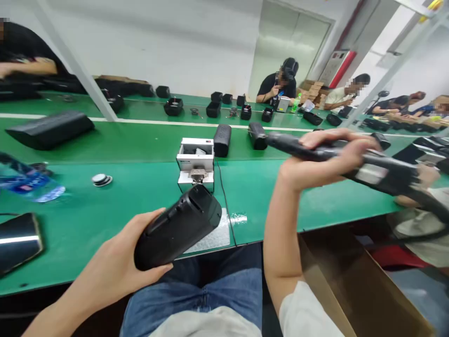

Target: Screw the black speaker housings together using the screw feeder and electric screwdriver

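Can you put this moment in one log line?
left hand: holds black casing; right hand: holds black handheld tool, raised away from casing; white box: on green bench

One white device (194, 162) serves as landmark. In front of it, the left hand (119, 252) holds one black case (177, 229); to its right, the right hand (326, 167) holds one black tool (393, 175): two hands. Right of the device stand two black housings (222, 140). Left of it are one long black shell (52, 129), one silvery stack (101, 179), one clear bottle (28, 182) and one dark flat slab (19, 243). One cable (224, 201) runs down past its right; one white sheet (222, 234) lies before it. Lower right sits one cardboard box (326, 281). Beyond it stand one green bottle (296, 103) and small black cases (213, 109) too crowded to count. Around it, at least six other people (275, 86) show.
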A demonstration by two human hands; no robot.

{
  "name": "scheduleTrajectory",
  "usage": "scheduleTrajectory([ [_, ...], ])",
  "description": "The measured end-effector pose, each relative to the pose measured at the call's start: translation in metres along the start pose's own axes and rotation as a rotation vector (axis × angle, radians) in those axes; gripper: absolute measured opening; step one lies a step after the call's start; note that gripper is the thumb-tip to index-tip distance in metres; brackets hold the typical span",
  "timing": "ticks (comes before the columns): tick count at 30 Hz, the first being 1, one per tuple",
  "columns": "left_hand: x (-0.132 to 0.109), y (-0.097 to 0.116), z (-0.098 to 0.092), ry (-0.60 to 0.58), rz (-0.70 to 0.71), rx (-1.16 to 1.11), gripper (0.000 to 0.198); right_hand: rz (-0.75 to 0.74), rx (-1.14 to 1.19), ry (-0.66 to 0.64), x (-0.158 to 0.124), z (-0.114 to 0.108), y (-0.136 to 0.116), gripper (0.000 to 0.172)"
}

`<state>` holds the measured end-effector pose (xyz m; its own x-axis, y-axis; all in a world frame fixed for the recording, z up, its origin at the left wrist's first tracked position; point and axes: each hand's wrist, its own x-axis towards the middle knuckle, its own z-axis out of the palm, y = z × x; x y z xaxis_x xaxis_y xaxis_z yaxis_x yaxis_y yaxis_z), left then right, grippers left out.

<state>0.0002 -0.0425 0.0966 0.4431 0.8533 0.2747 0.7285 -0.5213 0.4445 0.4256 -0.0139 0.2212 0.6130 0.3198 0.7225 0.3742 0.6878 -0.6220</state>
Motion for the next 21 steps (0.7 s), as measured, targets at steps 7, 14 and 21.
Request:
scheduleTrajectory([
  [7,-0.019,-0.019,-0.003,-0.001,-0.014,-0.031,0.089,-0.170,0.219,0.029,-0.039,0.069,-0.011,0.024],
  [14,-0.004,-0.020,0.000,0.040,-0.018,-0.136,0.092,-0.230,0.312,-0.177,-0.070,0.036,-0.060,0.015],
  [21,0.009,0.008,0.007,0.080,0.138,-0.282,0.094,0.385,0.040,-0.861,-0.114,0.001,-0.080,0.059],
])
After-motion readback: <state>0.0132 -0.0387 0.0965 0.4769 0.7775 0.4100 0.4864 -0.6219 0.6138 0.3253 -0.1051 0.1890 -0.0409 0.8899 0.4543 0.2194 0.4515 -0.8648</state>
